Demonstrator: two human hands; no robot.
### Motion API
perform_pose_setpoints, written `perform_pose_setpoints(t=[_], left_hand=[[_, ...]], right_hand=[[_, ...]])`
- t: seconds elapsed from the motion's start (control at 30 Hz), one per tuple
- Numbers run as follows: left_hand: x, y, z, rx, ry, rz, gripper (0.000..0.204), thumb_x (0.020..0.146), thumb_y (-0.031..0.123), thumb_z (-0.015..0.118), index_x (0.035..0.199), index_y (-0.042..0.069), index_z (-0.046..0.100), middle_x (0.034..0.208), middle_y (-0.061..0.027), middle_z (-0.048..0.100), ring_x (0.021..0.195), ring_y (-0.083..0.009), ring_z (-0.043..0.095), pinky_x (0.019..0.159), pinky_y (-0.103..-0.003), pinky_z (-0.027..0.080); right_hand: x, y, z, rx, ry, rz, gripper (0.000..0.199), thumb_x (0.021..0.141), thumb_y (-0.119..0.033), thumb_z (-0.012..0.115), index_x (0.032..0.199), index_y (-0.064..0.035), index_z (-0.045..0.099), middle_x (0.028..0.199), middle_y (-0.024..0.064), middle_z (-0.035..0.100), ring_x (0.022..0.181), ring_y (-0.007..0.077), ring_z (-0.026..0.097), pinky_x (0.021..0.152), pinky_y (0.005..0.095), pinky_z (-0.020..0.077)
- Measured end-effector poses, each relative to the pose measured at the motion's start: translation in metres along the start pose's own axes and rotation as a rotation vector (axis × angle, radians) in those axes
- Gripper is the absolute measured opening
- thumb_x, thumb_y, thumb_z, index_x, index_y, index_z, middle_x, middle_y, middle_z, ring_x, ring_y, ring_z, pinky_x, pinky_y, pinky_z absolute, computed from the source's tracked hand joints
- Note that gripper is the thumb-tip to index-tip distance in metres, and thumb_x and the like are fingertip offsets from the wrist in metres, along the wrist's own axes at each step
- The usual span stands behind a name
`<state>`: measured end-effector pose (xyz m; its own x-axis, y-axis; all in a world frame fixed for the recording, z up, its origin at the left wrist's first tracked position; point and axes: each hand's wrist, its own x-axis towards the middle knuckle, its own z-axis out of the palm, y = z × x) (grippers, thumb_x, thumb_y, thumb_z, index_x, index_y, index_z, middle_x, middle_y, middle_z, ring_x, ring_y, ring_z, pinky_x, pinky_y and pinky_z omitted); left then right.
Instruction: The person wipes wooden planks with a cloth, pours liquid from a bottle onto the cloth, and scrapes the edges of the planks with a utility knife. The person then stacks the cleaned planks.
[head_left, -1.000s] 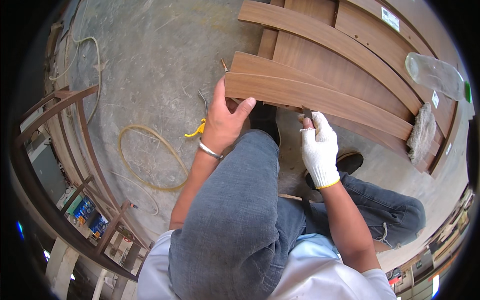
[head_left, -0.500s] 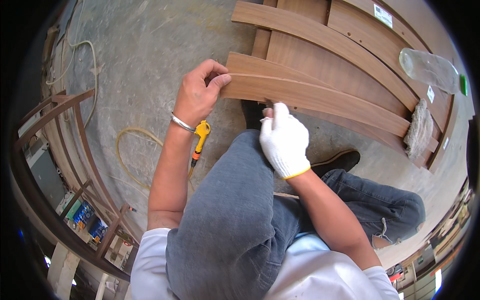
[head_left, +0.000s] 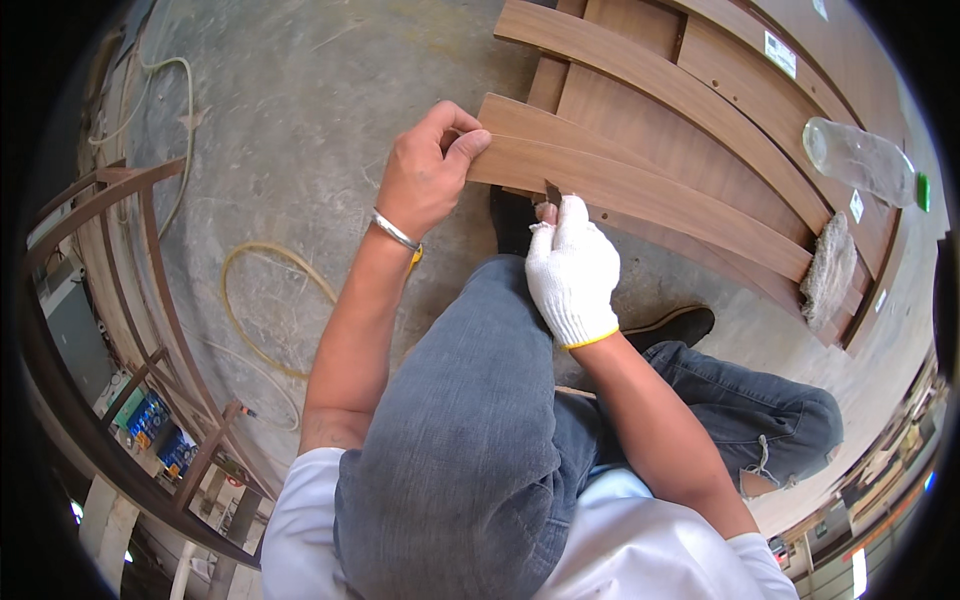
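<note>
My left hand [head_left: 424, 168], bare with a metal bracelet at the wrist, pinches the left end of a long brown wooden board [head_left: 620, 185] between thumb and fingers. In a white knit glove, my right hand [head_left: 573, 270] is closed around a small dark blade [head_left: 553, 193]; its handle is hidden in the fingers. The blade's tip lies over the board's near edge, a short way right of my left hand. Whether it touches the wood I cannot tell. A second brown board [head_left: 525, 118] lies just beyond the held one.
More wooden panels [head_left: 640, 110] lie stacked at the far right, with a clear plastic bottle [head_left: 858, 158] and a grey fuzzy pad [head_left: 829, 270] on them. A yellow air gun [head_left: 416, 258] shows partly behind my left wrist. A hose [head_left: 228, 285] curls on the floor beside a metal frame [head_left: 165, 270].
My left hand and the board's end have shifted right and slightly away. The blade in my right hand now shows over the board's edge. My left wrist covers more of the air gun.
</note>
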<state>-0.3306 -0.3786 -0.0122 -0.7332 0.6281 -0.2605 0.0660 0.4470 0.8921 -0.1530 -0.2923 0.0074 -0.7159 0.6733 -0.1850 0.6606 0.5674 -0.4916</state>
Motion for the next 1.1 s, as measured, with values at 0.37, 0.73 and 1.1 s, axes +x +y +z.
perform_pose_setpoints(t=[0.37, 0.73, 1.1], left_hand=[[0.001, -0.004, -0.003, 0.005, -0.014, 0.013, 0.02, 0.101, 0.02, 0.073, 0.098, 0.001, 0.065, 0.082, -0.0008, 0.068, 0.077, -0.0066, 0.059, 0.069, -0.026, 0.049], [0.003, -0.005, -0.005, -0.1, -0.054, -0.027, 0.019, 0.1, 0.018, 0.074, 0.095, 0.002, 0.065, 0.082, 0.0011, 0.067, 0.078, -0.0061, 0.059, 0.07, -0.025, 0.048], [0.004, -0.008, -0.009, -0.114, -0.092, -0.029, 0.018, 0.099, 0.017, 0.075, 0.093, 0.003, 0.065, 0.08, 0.0021, 0.066, 0.076, -0.0052, 0.056, 0.068, -0.025, 0.047]], right_hand=[[0.0, -0.003, 0.003, 0.034, 0.089, -0.063, 0.015, 0.099, -0.02, 0.062, 0.099, -0.0061, 0.058, 0.065, 0.0165, 0.067, 0.057, 0.0353, 0.068, 0.055, 0.0466, 0.0542], [0.001, 0.0, 0.001, 0.035, 0.075, -0.008, 0.014, 0.099, -0.02, 0.061, 0.101, -0.0063, 0.057, 0.067, 0.0165, 0.068, 0.059, 0.0371, 0.068, 0.057, 0.0478, 0.0541], [-0.001, -0.009, 0.007, 0.077, 0.042, -0.029, 0.015, 0.099, -0.02, 0.062, 0.101, -0.0055, 0.058, 0.068, 0.0178, 0.069, 0.062, 0.0371, 0.07, 0.058, 0.0466, 0.0552]])
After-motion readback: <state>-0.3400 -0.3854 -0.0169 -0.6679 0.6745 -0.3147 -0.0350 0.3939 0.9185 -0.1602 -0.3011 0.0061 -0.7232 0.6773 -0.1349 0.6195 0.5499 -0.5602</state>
